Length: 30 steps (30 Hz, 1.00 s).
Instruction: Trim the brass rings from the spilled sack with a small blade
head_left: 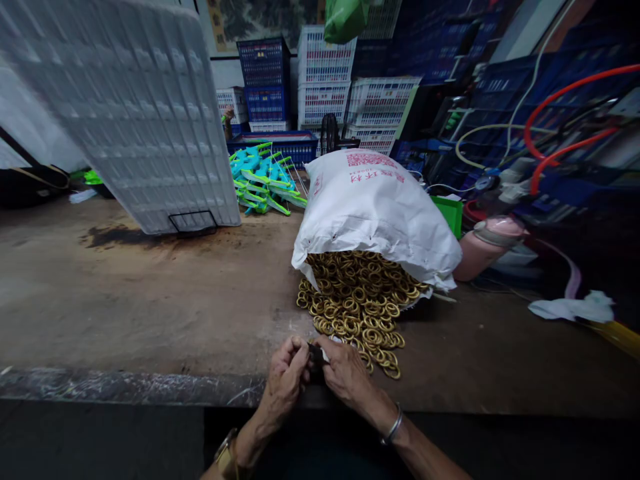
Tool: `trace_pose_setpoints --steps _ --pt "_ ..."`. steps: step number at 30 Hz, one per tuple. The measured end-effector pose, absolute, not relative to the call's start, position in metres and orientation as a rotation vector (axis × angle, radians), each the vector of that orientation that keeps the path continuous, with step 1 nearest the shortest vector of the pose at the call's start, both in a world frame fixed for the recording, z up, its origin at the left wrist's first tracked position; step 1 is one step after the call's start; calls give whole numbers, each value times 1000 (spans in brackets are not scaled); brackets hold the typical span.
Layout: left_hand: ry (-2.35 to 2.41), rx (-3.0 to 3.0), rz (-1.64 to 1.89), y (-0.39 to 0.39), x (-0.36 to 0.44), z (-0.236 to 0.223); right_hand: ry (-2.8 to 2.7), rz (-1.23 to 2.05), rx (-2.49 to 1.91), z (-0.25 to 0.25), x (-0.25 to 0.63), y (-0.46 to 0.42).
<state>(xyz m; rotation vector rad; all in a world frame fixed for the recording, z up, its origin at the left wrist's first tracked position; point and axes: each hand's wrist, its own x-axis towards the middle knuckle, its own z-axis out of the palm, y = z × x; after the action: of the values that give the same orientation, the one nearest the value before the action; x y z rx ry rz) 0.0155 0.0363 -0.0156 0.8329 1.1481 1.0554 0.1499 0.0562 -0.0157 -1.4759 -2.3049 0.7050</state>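
Close together at the table's front edge, my left hand (289, 369) and my right hand (345, 371) are both closed on a small dark piece (317, 354). Its kind I cannot make out, as the fingers cover most of it. A bit of white shows beside it at the right fingers. Just beyond my hands, a heap of brass-coloured rings (357, 310) spills from the mouth of a white woven sack (370, 207), which lies on its side. The nearest rings lie right by my right hand.
A tall translucent ribbed plastic panel (150, 120) stands on the worktable (150, 307) at left. Behind it lie green and blue plastic pieces (265, 177). A pink bottle (487, 247), red hose (533, 133) and crumpled white cloth (573, 307) are at right. Stacked crates (325, 60) fill the back.
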Motion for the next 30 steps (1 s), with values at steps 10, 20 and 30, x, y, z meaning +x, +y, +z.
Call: trace_pose_setpoints --steps 10,20,30 --pt "1105 848 1026 17 13 -6 -2399 571 -1678 -20 150 62" --pt "836 538 1055 19 7 -8 -2247 337 -1894 -19 143 72" --pt "751 182 1019 22 -6 -19 -2271 206 -1908 -25 141 73"
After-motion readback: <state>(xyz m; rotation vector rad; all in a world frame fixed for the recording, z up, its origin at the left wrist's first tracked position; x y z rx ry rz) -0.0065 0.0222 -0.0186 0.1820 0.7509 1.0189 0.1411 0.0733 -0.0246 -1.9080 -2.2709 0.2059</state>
